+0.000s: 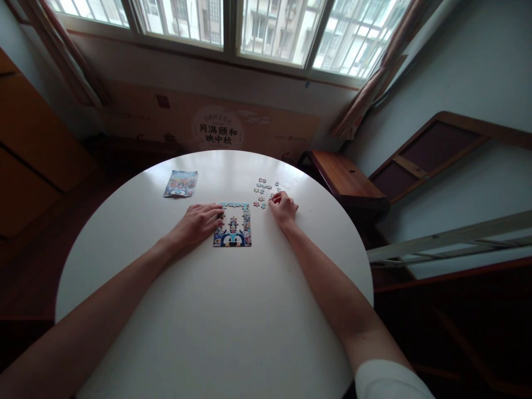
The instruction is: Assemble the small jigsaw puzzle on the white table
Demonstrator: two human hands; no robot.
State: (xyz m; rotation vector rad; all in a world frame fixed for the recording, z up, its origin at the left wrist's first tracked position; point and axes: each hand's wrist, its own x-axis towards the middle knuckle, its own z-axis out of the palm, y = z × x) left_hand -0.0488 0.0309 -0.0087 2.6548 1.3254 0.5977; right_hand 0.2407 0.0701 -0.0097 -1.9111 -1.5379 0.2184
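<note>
Both arms (137,277) (328,282) forward, hands (203,218) (283,209) apart

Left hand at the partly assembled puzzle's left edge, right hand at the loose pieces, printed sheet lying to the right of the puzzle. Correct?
One slip: the printed sheet lies to the left of the partly assembled puzzle, not the right, as the head view shows. The rest stands: left hand at its left edge, right hand at the loose pieces.
</note>
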